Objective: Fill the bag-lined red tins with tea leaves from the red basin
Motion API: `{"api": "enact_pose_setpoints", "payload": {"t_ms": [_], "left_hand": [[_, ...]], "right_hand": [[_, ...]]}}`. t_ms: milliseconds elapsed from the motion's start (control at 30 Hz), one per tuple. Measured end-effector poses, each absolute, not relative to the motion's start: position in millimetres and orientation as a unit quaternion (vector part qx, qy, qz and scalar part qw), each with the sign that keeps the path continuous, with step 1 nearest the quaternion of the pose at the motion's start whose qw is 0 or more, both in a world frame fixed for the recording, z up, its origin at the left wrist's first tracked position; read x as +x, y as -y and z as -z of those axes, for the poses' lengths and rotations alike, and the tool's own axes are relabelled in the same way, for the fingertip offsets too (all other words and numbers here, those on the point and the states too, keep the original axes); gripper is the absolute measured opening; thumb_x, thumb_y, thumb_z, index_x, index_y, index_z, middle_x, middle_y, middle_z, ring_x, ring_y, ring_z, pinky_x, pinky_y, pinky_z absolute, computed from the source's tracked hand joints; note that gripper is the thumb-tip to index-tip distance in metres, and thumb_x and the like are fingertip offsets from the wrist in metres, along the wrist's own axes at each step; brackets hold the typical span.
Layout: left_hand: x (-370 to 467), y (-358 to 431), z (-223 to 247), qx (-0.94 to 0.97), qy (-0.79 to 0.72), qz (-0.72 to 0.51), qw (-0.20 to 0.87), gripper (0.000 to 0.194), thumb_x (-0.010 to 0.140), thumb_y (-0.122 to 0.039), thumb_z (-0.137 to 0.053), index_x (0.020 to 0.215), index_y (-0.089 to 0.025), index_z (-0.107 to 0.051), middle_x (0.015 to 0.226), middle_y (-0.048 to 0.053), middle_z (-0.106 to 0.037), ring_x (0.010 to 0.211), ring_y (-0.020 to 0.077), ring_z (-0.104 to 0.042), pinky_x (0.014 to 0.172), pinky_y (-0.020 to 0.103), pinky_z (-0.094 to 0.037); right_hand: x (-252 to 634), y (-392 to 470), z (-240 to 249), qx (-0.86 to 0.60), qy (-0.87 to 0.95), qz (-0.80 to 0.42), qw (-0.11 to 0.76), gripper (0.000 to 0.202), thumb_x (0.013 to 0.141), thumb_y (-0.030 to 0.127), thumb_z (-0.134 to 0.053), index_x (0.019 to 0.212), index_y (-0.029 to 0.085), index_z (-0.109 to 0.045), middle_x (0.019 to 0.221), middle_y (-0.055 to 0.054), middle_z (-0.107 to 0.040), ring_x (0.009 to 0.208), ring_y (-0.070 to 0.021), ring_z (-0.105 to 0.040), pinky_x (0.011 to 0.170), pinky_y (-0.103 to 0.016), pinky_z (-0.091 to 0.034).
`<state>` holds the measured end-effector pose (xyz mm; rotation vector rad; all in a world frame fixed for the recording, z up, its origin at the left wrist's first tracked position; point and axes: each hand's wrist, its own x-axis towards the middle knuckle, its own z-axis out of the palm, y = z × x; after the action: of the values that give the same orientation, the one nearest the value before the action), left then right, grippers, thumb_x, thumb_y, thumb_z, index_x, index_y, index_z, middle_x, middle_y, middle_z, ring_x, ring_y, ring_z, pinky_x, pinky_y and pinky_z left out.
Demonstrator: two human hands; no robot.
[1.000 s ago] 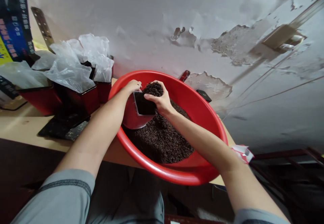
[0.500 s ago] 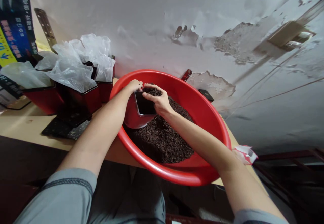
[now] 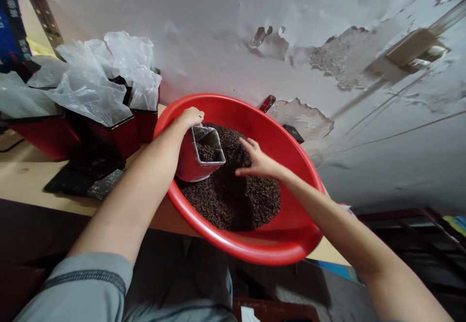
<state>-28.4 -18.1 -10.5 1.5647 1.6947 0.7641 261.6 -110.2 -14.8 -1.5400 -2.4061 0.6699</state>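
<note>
Inside the left end of the big round red plastic tub, the tall square red box leans, its mouth facing right. The left hand curls on its far rim; the right hand, nearer the tub's middle, is spread over dry dark-brown grains.

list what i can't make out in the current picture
All in the head view:
Left hand: its full grip on the red container, partly hidden by the hand itself.
Container's base: hidden by its tilt and the dark loose bits.
Insides of the bagged containers: covered by crumpled plastic.
Dark printed box: cut off by the left edge.
Pale packet: mostly behind the right forearm.
</note>
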Motion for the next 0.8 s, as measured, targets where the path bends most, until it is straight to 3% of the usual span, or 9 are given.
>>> {"api": "enact_pose_setpoints", "payload": {"t_ms": [33, 100, 200, 267, 367, 500, 633, 800], "left_hand": [[-28, 19, 9, 0.614, -0.663, -0.277, 0.328, 0.035, 0.093, -0.022, -0.047, 0.1, -0.01, -0.079, 0.09, 0.013, -0.079, 0.089, 0.0225, -0.072, 0.075, 0.025, -0.049], [-26, 22, 5, 0.633, -0.671, -0.25, 0.296, 0.037, 0.093, -0.022, -0.046, 0.103, -0.011, -0.079, 0.094, 0.013, -0.08, 0.092, 0.0224, -0.072, 0.075, 0.025, -0.05], [-25, 23, 4, 0.644, -0.663, -0.244, 0.294, 0.039, 0.092, -0.018, -0.045, 0.108, -0.009, -0.078, 0.098, 0.014, -0.08, 0.095, 0.022, -0.073, 0.075, 0.025, -0.05], [-25, 23, 5, 0.646, -0.662, -0.245, 0.292, 0.039, 0.091, -0.017, -0.044, 0.109, -0.007, -0.078, 0.098, 0.015, -0.08, 0.095, 0.0221, -0.073, 0.075, 0.025, -0.05], [-25, 20, 7, 0.648, -0.659, -0.251, 0.29, 0.037, 0.091, -0.016, -0.045, 0.105, -0.008, -0.078, 0.096, 0.015, -0.08, 0.092, 0.0216, -0.073, 0.074, 0.025, -0.051], [-26, 18, 9, 0.642, -0.661, -0.256, 0.292, 0.03, 0.088, -0.014, -0.051, 0.098, -0.01, -0.079, 0.09, 0.012, -0.08, 0.09, 0.0217, -0.073, 0.076, 0.025, -0.051], [-30, 19, 10, 0.632, -0.664, -0.27, 0.294, 0.025, 0.087, -0.015, -0.054, 0.093, -0.013, -0.079, 0.087, 0.011, -0.079, 0.085, 0.0221, -0.072, 0.075, 0.026, -0.051], [-33, 17, 14, 0.64, -0.66, -0.275, 0.282, 0.02, 0.085, -0.015, -0.057, 0.082, -0.014, -0.077, 0.082, 0.009, -0.078, 0.077, 0.019, -0.07, 0.068, 0.024, -0.049]], "right_hand": [[268, 119, 26, -0.529, 0.824, -0.2, 0.03, 0.133, 0.054, 0.037, -0.095, 0.164, 0.025, -0.023, 0.171, -0.023, 0.007, 0.156, -0.0482, -0.003, 0.117, -0.072, -0.025], [271, 132, 48, -0.539, 0.826, -0.156, -0.054, 0.139, 0.056, 0.031, -0.095, 0.166, 0.033, -0.01, 0.167, -0.019, 0.027, 0.153, -0.0524, 0.012, 0.109, -0.082, -0.025], [257, 134, 72, -0.541, 0.831, -0.107, -0.074, 0.139, 0.062, 0.028, -0.092, 0.164, 0.042, 0.002, 0.164, -0.011, 0.037, 0.152, -0.0531, 0.017, 0.103, -0.085, -0.028], [244, 123, 77, -0.544, 0.831, -0.083, -0.078, 0.14, 0.061, 0.028, -0.092, 0.163, 0.046, 0.003, 0.165, -0.008, 0.037, 0.152, -0.0541, 0.017, 0.101, -0.087, -0.029], [231, 104, 75, -0.56, 0.821, -0.056, -0.089, 0.134, 0.06, 0.032, -0.094, 0.164, 0.046, -0.01, 0.168, -0.008, 0.031, 0.151, -0.058, 0.012, 0.098, -0.088, -0.033], [222, 93, 72, -0.568, 0.819, -0.01, -0.084, 0.115, 0.064, 0.036, -0.093, 0.161, 0.037, -0.029, 0.173, -0.016, 0.005, 0.15, -0.0608, -0.01, 0.095, -0.076, -0.049], [221, 92, 73, -0.552, 0.829, 0.039, -0.074, 0.096, 0.071, 0.038, -0.089, 0.154, 0.034, -0.041, 0.17, -0.016, -0.014, 0.145, -0.0544, -0.028, 0.094, -0.061, -0.057], [219, 82, 72, -0.572, 0.815, 0.048, -0.079, 0.091, 0.074, 0.045, -0.084, 0.153, 0.035, -0.042, 0.164, -0.017, -0.025, 0.135, -0.0487, -0.043, 0.093, -0.055, -0.058]]}}
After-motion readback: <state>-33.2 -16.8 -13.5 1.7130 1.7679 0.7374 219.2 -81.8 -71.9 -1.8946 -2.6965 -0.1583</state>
